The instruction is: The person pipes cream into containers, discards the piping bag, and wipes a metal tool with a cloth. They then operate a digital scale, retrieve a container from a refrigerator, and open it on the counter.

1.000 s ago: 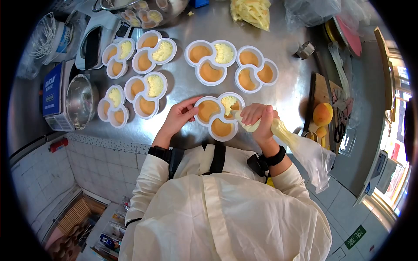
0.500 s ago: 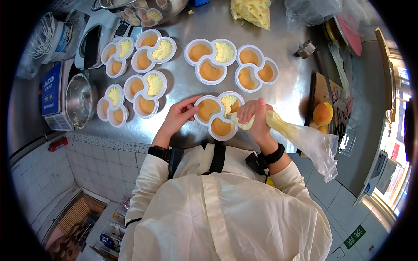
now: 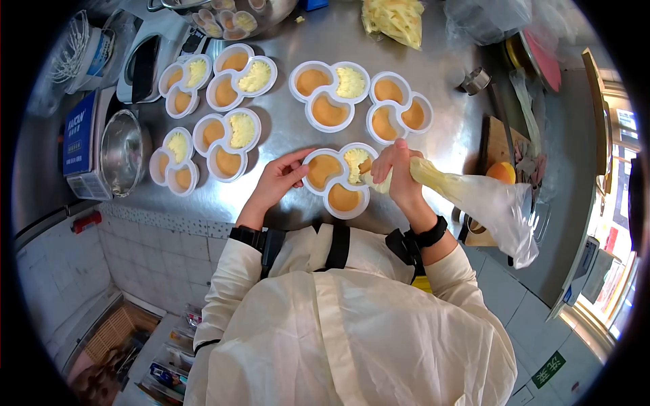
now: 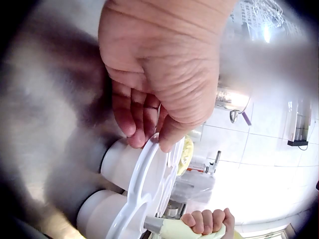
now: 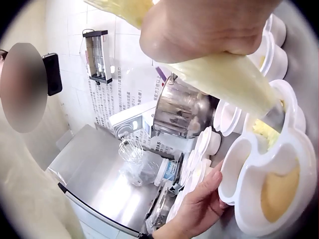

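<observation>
A white three-compartment cup [image 3: 347,216] stands nearest the person, two compartments showing an orange-brown filling. Pale yellow cream covers part of its upper right compartment. The left hand [image 3: 274,184] pinches the cup's left edge; in the left wrist view its thumb and forefinger [image 4: 158,138] hold the rim. The right hand [image 3: 401,179] grips a piping bag [image 3: 443,179] of pale cream, its loose clear end hanging to the right. In the right wrist view the bag's metal nozzle [image 5: 275,118] points down into the compartment with cream [image 5: 266,133].
Several similar cups [image 3: 330,128] stand behind and to the left. A steel bowl [image 3: 124,154] and blue-white box [image 3: 80,139] are at the left. At the right lie a cutting board [image 3: 497,145] and orange fruit [image 3: 502,172]; behind is a bag of yellow strips [image 3: 393,24].
The right hand has shifted slightly right and tilted, and the bag's loose end has swung right and upward. The cream has spread a little in the compartment. The left hand stays in place.
</observation>
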`<state>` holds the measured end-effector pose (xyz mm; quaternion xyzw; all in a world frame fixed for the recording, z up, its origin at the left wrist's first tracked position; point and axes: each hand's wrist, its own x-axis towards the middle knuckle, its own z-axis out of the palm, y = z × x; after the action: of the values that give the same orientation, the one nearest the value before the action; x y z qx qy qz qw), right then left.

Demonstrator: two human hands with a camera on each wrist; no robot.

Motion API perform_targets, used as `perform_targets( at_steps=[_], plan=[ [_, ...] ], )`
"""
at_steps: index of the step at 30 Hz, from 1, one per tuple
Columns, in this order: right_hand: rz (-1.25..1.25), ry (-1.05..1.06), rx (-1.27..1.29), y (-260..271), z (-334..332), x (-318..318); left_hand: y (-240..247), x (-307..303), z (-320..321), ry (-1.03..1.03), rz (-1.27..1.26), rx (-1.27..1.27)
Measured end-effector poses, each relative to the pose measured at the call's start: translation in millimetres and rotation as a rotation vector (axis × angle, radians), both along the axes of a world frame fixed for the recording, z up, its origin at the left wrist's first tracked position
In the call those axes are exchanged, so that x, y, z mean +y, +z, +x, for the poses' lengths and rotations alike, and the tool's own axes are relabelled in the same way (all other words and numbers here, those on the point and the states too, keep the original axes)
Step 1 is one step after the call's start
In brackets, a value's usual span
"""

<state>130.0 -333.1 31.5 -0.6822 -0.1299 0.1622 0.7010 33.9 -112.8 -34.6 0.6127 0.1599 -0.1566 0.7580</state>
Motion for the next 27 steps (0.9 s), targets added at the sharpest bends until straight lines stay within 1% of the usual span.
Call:
perform_targets(
  at_steps=[3, 5, 9, 11, 12, 14, 16, 19, 20, 22, 23, 25, 26, 27],
  plan=[
    [-0.033, 0.009, 0.051, 4, 2, 2, -1, 0, 0, -0.002, 0.007, -0.004],
    [-0.105, 0.013, 0.078, 6, 3, 3, -2, 0, 0, 0.001, 0.005, 0.0],
    [-0.12, 0.038, 0.044, 5, 8, 3, -1, -1, 0, 0.011, 0.007, -0.005],
    [0.022, 0.004, 0.023, 0, 10, 2, 0, -1, 0, 0.01, 0.016, -0.011],
    [0.021, 0.006, 0.022, 0, 12, 2, 0, -1, 0, 0.009, 0.016, -0.013],
    [0.162, -0.028, -0.039, 2, 14, 3, -1, -1, 0, 0.011, 0.014, -0.017],
    [0.141, -0.014, -0.031, 5, 15, 0, -3, -1, 1, -0.003, 0.035, -0.007],
    [0.105, 0.018, -0.009, 12, 18, -7, 22, -9, 15, 0.004, 0.102, 0.03],
    [0.093, 0.033, 0.008, 13, 19, -9, 19, -9, 20, 0.01, 0.095, 0.027],
    [0.083, 0.04, 0.02, 14, 18, -12, 13, -10, 30, -0.04, 0.531, -0.349],
    [0.082, 0.041, 0.035, 12, 17, -12, 13, -10, 33, -0.033, 0.529, -0.35],
    [0.067, 0.054, 0.06, 11, 15, -11, 16, -12, 38, -0.004, 0.612, -0.276],
    [0.056, 0.062, 0.087, 10, 14, -10, 13, -15, 37, 0.063, 0.64, -0.328],
    [0.054, 0.064, 0.088, 9, 11, -10, 13, -15, 33, 0.065, 0.639, -0.326]
  ],
)
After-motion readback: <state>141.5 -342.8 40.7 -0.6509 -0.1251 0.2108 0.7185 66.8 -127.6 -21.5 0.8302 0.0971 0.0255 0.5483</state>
